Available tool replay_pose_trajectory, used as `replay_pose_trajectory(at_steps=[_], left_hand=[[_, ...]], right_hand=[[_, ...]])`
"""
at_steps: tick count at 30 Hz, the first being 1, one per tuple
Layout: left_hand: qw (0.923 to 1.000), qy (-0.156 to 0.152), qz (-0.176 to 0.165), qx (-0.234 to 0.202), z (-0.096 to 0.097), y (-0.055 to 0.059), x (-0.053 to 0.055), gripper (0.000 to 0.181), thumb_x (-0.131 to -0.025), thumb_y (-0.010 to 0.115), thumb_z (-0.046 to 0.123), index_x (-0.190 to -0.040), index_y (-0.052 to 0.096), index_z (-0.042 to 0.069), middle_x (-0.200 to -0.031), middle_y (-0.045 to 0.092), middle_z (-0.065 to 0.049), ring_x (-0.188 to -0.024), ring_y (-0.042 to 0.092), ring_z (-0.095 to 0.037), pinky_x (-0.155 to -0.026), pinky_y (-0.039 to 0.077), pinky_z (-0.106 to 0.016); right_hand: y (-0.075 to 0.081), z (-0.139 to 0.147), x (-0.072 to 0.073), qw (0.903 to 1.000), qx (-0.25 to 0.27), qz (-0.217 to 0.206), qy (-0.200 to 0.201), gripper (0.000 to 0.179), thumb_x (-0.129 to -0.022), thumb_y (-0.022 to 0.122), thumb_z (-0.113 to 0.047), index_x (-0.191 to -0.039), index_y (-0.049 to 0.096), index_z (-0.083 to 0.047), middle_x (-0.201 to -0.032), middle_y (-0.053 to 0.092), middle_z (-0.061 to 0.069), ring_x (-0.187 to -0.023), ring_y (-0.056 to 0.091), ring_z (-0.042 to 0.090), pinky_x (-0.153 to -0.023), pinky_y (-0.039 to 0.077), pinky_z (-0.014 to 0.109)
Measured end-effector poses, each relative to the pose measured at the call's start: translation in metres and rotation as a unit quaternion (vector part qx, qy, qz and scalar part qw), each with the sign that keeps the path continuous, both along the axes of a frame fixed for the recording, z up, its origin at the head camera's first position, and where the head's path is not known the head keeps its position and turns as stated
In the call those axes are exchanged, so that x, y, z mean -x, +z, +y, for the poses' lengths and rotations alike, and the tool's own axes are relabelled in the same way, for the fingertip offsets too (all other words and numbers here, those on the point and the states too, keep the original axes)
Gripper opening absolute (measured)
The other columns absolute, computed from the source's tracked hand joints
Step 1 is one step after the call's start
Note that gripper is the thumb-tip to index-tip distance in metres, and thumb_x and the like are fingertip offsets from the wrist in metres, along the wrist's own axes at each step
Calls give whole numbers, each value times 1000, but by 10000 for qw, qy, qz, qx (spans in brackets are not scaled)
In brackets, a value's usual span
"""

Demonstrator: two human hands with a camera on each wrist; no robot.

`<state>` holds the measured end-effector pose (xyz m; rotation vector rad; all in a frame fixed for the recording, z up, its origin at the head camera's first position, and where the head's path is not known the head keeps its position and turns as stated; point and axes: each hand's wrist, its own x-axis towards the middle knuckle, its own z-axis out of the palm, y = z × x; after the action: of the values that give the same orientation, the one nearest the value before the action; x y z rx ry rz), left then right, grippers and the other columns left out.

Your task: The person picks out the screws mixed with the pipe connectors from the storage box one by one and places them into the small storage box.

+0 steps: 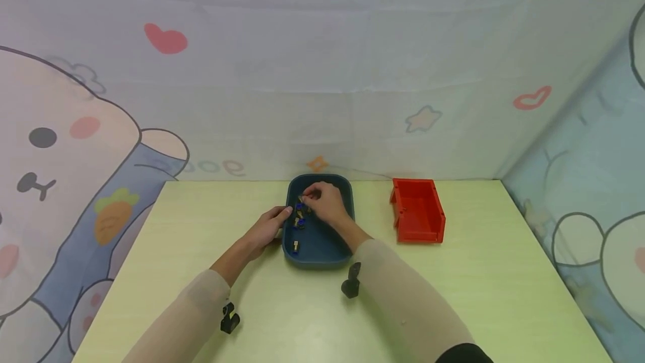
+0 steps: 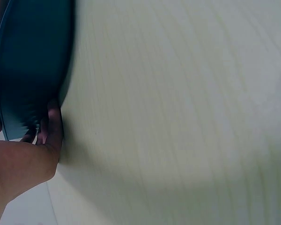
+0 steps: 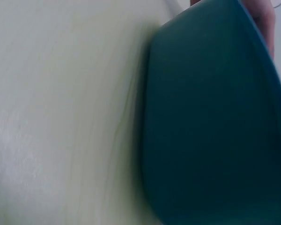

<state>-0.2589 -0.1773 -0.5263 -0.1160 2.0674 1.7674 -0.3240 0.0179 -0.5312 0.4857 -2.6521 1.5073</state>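
A dark blue tray [image 1: 322, 256] stands on the table, with several small brass-and-blue fittings [image 1: 295, 246] lying along its left side. My left hand [image 1: 266, 228] grips the tray's left wall, thumb at the rim and fingers against the outside, as the left wrist view shows with the hand [image 2: 25, 161] at the tray wall [image 2: 33, 61]. Inside the tray, near its far left, my right hand [image 1: 326, 204] pinches a small brass fitting at its fingertips. In the right wrist view the tray's outer wall [image 3: 210, 117] hides most of that hand [image 3: 263, 21].
A red open bin [image 1: 419, 217] sits on the table to the right of the tray. The pale wooden table [image 1: 504, 284] backs onto a printed cloth [image 1: 353, 71] with cartoon figures. Dark wrist-worn devices [image 1: 230, 318] are on both sleeves.
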Motion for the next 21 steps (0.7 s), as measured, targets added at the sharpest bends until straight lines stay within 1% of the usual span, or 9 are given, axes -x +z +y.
replay_pose_trajectory(at_steps=[3, 7, 14, 17, 21], left_hand=[[10000, -2, 31, 11, -1, 1, -1, 63, -114, 45, 46, -161, 37, 5, -162, 43, -21, -151, 38, -41, -116, 41, -59], [10000, -15, 50, 50, -1, 1, -2, 63, -114, 45, 46, -162, 36, 5, -162, 42, -21, -152, 38, -41, -117, 40, -60], [9999, -59, 83, -30, -3, 2, -2, 64, -115, 43, 45, -162, 34, 3, -164, 40, -23, -153, 35, -43, -118, 38, -60], [9999, -68, 97, -42, -3, 0, -2, 64, -115, 44, 45, -162, 34, 3, -164, 39, -23, -152, 36, -43, -118, 38, -60], [9999, -43, 116, 2, -3, -1, -1, 62, -115, 44, 44, -162, 36, 4, -162, 42, -23, -151, 38, -42, -118, 40, -59]], right_hand=[[0, 0, -1, 9999, -47, 113, 45, 6, -97, 78, -10, -101, 77, -5, -98, 71, 7, -87, 68, 19, -77, 58, 31], [-1, 0, -1, 9996, -212, 162, 64, 6, -97, 77, -9, -101, 77, -4, -98, 68, 7, -87, 67, 19, -76, 58, 30], [-3, -7, -3, 9974, -720, 49, 53, 8, -97, 78, -10, -102, 78, -3, -97, 69, 7, -87, 67, 18, -75, 57, 29], [-5, -10, -4, 9968, -800, -12, -3, 8, -96, 79, -10, -101, 79, -3, -97, 68, 8, -87, 66, 19, -75, 57, 29], [-9, -11, -2, 9965, -823, -15, -156, 7, -96, 79, -10, -100, 80, -4, -98, 68, 8, -90, 66, 21, -78, 57, 32]])
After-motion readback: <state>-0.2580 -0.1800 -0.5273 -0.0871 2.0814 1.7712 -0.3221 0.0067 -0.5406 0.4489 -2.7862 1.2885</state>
